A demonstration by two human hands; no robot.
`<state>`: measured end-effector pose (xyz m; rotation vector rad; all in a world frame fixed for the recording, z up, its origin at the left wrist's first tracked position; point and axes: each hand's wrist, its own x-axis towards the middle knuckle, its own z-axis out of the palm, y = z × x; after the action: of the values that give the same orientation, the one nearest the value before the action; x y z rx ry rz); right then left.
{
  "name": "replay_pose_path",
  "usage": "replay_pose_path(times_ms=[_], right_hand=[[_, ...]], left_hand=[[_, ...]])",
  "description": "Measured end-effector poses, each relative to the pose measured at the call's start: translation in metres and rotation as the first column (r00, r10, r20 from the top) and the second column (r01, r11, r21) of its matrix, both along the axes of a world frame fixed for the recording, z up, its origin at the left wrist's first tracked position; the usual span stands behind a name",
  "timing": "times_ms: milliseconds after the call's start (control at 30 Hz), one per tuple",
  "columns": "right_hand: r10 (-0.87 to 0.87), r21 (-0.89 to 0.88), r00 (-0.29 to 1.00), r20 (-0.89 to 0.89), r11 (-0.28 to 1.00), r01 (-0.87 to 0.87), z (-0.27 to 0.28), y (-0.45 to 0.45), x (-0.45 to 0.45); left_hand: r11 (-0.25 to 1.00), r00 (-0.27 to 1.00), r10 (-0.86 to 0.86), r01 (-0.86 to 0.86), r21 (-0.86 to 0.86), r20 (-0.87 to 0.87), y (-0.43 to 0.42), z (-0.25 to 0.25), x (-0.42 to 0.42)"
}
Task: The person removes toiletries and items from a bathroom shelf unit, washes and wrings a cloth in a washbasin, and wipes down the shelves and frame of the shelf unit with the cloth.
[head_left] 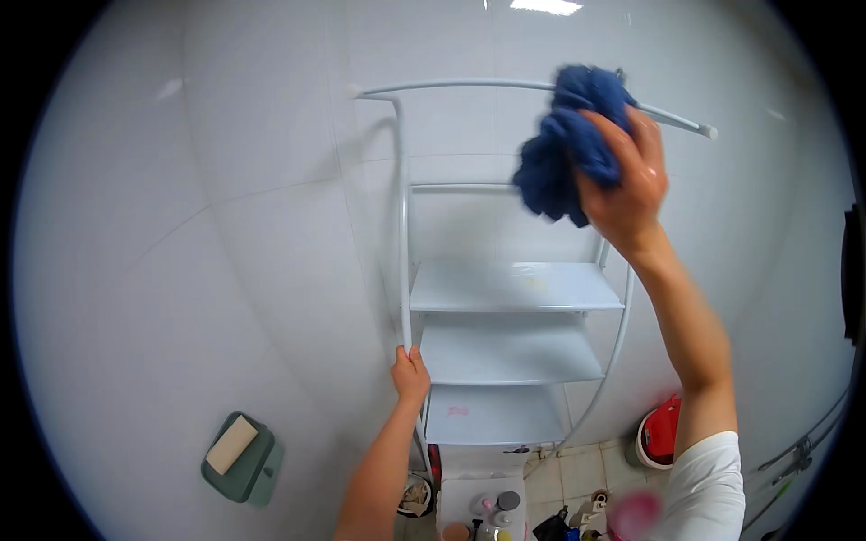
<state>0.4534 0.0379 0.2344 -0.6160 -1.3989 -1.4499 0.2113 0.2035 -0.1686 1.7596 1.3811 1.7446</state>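
Observation:
A white metal shelf rack (505,352) with three shelves stands against the tiled wall. My left hand (411,374) is wrapped round its left upright, level with the middle shelf. Up at the top right of the rack, my right hand (629,180) grips a bunched dark blue cloth (577,135). The cloth covers part of the top rail (460,85); whether it presses on the rail I cannot tell. A pinkish mark (458,411) shows on the lowest shelf, and a faint yellowish one on the top shelf.
Below the rack, bottles and jars (501,509) stand on a white surface. A waste bin (415,496) is left of it. A red item (665,428) sits in a bucket at right. A green wall holder (244,460) is at lower left; a blurred pink thing (634,516) is at the bottom.

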Motion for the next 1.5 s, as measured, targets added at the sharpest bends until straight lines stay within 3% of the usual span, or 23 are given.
replay_pose_path(times_ms=[167, 233, 267, 300, 333, 367, 467, 500, 600, 767, 1000, 1100, 1233, 1300, 1333, 1367, 1400, 1467, 1500], right_hand=[[0.053, 0.141, 0.955, 0.292, 0.985, -0.097, 0.047, 0.057, -0.077], [0.054, 0.01, 0.957, 0.286, 0.998, -0.059, 0.051, 0.082, -0.104], [-0.022, -0.076, 0.965, 0.26, 0.996, 0.043, 0.052, 0.09, -0.114], [-0.082, 0.0, 0.977, 0.196, 0.996, 0.084, 0.05, 0.099, -0.117], [-0.187, -0.088, 0.968, 0.168, 0.975, 0.204, 0.053, 0.098, -0.116], [-0.281, -0.176, 0.947, 0.154, 0.936, 0.306, 0.056, 0.096, -0.111], [-0.294, -0.164, 0.937, 0.187, 0.932, 0.324, 0.062, 0.084, -0.063], [-0.325, -0.234, 0.926, 0.191, 0.901, 0.364, 0.063, 0.069, -0.046], [-0.384, -0.205, 0.905, 0.183, 0.886, 0.417, 0.063, 0.035, 0.032], [-0.584, -0.113, 0.801, 0.131, 0.794, 0.597, 0.052, -0.01, 0.123], [-0.576, 0.042, 0.803, 0.153, 0.815, 0.577, 0.018, -0.049, 0.145], [-0.585, -0.045, 0.807, 0.076, 0.807, 0.589, -0.034, -0.073, 0.151], [-0.327, -0.29, 0.896, -0.302, 0.926, 0.24, -0.074, -0.037, 0.182], [-0.167, -0.326, 0.827, -0.537, 0.945, -0.021, -0.071, 0.002, 0.201], [-0.189, -0.404, 0.723, -0.664, 0.905, -0.134, -0.066, 0.024, 0.208], [-0.232, -0.457, 0.596, -0.769, 0.851, -0.259, -0.063, 0.046, 0.22], [-0.208, -0.486, 0.504, -0.838, 0.704, -0.518, -0.067, 0.071, 0.24], [-0.26, -0.333, 0.261, -0.93, 0.292, -0.896, -0.074, 0.071, 0.222], [-0.22, -0.301, 0.249, -0.943, 0.249, -0.921, -0.095, 0.084, 0.233]], left_hand=[[0.998, 1.0, -0.014, 0.013, -0.054, -0.021, -0.004, 0.003, -0.002], [0.999, 1.0, -0.001, 0.0, -0.05, -0.028, -0.003, -0.002, -0.001], [1.0, 1.0, 0.011, -0.012, -0.029, -0.023, -0.002, -0.007, -0.007], [1.0, 1.0, 0.018, -0.018, -0.002, -0.01, 0.003, -0.009, -0.002], [1.0, 1.0, -0.016, 0.016, 0.014, -0.007, 0.004, -0.006, -0.002], [0.999, 0.999, -0.038, 0.038, 0.029, 0.003, 0.002, -0.002, -0.003], [0.993, 0.999, -0.033, 0.031, 0.111, 0.01, 0.008, -0.003, -0.002], [0.99, 1.0, -0.029, 0.028, 0.137, 0.009, 0.008, -0.008, -0.003], [0.999, 1.0, 0.005, -0.004, 0.05, -0.01, 0.011, -0.012, 0.0], [0.998, 1.0, 0.009, -0.009, 0.057, -0.007, 0.011, -0.009, 0.002], [0.998, 1.0, -0.004, 0.004, 0.062, -0.005, 0.011, -0.01, 0.0], [0.996, 0.999, 0.039, -0.038, 0.085, -0.016, 0.016, -0.017, 0.001], [0.999, 1.0, 0.022, -0.022, 0.026, -0.019, 0.002, 0.001, -0.002], [0.995, 0.999, 0.036, -0.034, 0.097, -0.021, 0.011, -0.009, -0.004], [0.997, 1.0, 0.026, -0.025, 0.076, -0.01, 0.012, -0.008, -0.004], [0.999, 1.0, 0.014, -0.014, 0.052, -0.003, 0.01, -0.008, -0.003], [1.0, 1.0, 0.004, -0.004, 0.025, 0.006, 0.009, -0.007, -0.002], [0.999, 1.0, 0.011, -0.011, 0.047, 0.009, 0.008, -0.007, -0.001], [0.998, 1.0, 0.013, -0.013, 0.057, 0.007, 0.007, -0.006, -0.001]])
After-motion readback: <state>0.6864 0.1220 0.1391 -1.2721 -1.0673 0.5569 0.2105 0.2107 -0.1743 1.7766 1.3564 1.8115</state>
